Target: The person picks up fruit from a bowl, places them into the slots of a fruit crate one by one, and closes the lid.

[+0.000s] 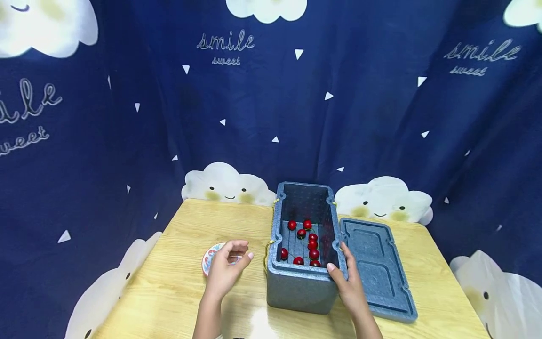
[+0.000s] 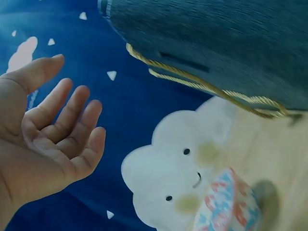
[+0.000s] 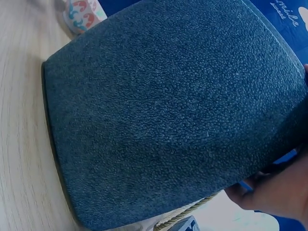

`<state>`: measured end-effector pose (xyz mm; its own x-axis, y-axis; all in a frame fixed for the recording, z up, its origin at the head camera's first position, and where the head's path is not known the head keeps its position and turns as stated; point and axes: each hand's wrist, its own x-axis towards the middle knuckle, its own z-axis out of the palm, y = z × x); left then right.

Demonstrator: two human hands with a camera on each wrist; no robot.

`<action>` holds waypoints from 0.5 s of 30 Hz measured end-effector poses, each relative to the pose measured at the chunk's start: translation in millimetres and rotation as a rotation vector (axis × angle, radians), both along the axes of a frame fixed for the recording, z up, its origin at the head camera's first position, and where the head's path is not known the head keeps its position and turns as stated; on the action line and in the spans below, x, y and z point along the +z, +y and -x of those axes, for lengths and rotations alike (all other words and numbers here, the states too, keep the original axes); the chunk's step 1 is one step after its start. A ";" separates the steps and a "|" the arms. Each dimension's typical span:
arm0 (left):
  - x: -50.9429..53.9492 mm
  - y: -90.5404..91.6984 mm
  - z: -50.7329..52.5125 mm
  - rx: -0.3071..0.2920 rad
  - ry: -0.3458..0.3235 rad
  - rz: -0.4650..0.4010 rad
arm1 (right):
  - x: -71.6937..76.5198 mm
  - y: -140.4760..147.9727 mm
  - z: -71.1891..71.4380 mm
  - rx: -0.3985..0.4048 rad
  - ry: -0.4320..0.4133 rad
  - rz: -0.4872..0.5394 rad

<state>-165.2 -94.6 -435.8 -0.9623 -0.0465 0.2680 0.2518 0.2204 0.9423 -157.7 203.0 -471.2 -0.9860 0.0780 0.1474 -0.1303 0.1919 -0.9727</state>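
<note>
A grey-blue foam box [image 1: 296,292] stands uncovered on the table, with several red cherries [image 1: 312,245] on its floor. My right hand [image 1: 349,282] grips the box's near right rim, thumb on top and fingers down the outer side. To the left of the box, my left hand [image 1: 225,272] hovers with loosely bent fingers and holds nothing; the left wrist view shows its palm bare. Beneath that hand lies a small bowl with a red and blue pattern [image 2: 228,204], partly hidden by it in the head view.
The box's lid [image 1: 377,263] lies flat on the wooden table [image 1: 169,282], right of the box. Yellow rope handles [image 2: 202,82] hang along the box's sides. A dark blue curtain [image 1: 254,103] with clouds closes off the back and sides.
</note>
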 end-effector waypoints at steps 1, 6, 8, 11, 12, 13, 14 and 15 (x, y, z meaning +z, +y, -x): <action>-4.4 -1.6 -1.5 0.008 0.001 -0.001 | -0.4 -0.3 -0.8 -0.005 -0.002 0.004; -19.6 -9.0 -6.3 0.078 0.019 -0.005 | -1.1 -2.4 -4.7 -0.048 0.001 0.008; -22.7 -11.6 -7.7 0.120 0.022 -0.018 | -0.7 -3.8 -6.0 -0.062 0.008 0.003; -25.9 -15.6 -9.4 0.167 0.027 -0.051 | -0.6 -5.7 -6.8 -0.070 0.030 0.002; -27.2 -17.0 -10.0 0.176 0.030 -0.055 | -0.7 -6.2 -7.0 -0.073 0.036 0.000; -28.7 -18.3 -10.3 0.185 0.028 -0.059 | -0.9 -6.5 -7.1 -0.075 0.041 -0.003; -30.2 -19.5 -11.0 0.193 0.028 -0.058 | -1.2 -6.8 -7.1 -0.077 0.045 -0.004; -32.0 -20.7 -11.5 0.201 0.029 -0.054 | -1.5 -7.0 -7.1 -0.080 0.048 -0.008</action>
<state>-153.6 -115.3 -467.8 -0.9240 -0.2521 0.2874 0.2352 0.2180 0.9472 -150.6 196.1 -472.7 -0.9685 0.1548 0.1952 -0.1606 0.2114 -0.9641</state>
